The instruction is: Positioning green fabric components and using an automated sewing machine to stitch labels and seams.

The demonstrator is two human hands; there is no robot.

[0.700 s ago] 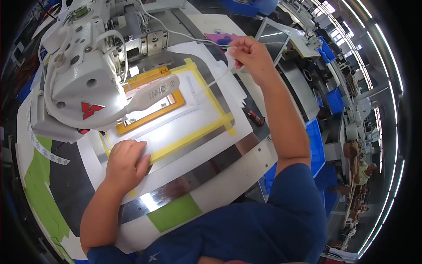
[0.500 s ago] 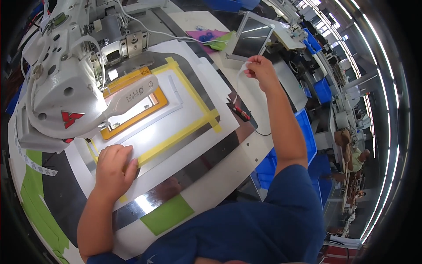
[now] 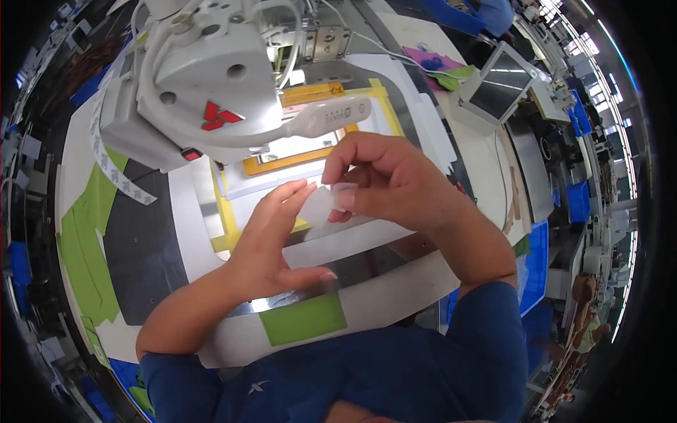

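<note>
My right hand (image 3: pixel 395 176) is closed, pinching a small white, thin piece (image 3: pixel 319 205) between thumb and fingers. Whether it is paper or tape I cannot make out. Close beside it, my left hand (image 3: pixel 271 236) is open, its thumb spread well away from the outstretched fingers. Its fingertips come near the white piece; whether they touch it is unclear. Both hands are above a white sheet bordered with yellow tape (image 3: pixel 227 211). Just beyond them an orange frame (image 3: pixel 257 167) lies under the head of a white sewing machine (image 3: pixel 211 84).
A pale lamp arm (image 3: pixel 331 116) reaches across the frame. Green material (image 3: pixel 305 319) lies at the table's near edge, with more green pieces (image 3: pixel 88 264) at the left. A tablet-like screen (image 3: pixel 499 81) stands at the far right; a blue bin (image 3: pixel 534 271) is beside the table.
My right hand has come from the right side of the table to the middle with the white piece. My left hand has lifted off the sheet and spread its fingers. The view has shifted.
</note>
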